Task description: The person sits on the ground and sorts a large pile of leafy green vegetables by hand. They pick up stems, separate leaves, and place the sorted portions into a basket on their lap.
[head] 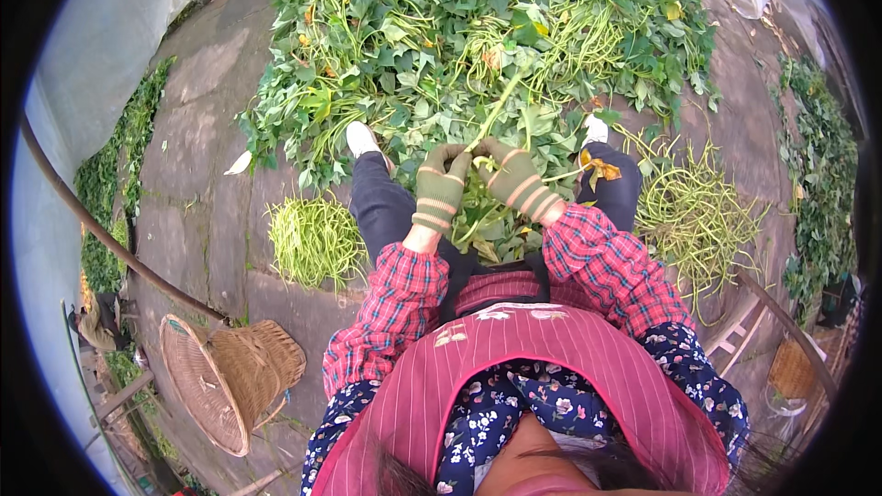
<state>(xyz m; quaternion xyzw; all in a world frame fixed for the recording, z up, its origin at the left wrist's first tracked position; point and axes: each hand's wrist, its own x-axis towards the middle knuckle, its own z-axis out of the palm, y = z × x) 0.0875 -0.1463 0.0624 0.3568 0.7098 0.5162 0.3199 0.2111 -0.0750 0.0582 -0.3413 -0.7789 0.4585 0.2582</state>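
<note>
My left hand (442, 186) and my right hand (515, 176), both in green striped knit gloves, meet over my lap. Their fingers close on a pale green leafy vine stem (501, 107), which slants up and away to the right. Beneath and around the hands lie leaves, and a yellowed leaf (601, 167) hangs beside my right wrist on a thin stalk. A large heap of leafy green vines (400, 62) spreads past my feet. To the left of my leg sits a tidy pile of pale green leaf stalks (317, 241); a looser pile of stalks (696, 210) lies on the right.
A woven bamboo basket (234, 375) lies tipped on the stone paving (200, 172) at the left. Bent poles (114, 238) hold plastic sheeting (89, 83). More green vines (820, 172) line the right edge. Another woven basket (792, 368) stands at the lower right.
</note>
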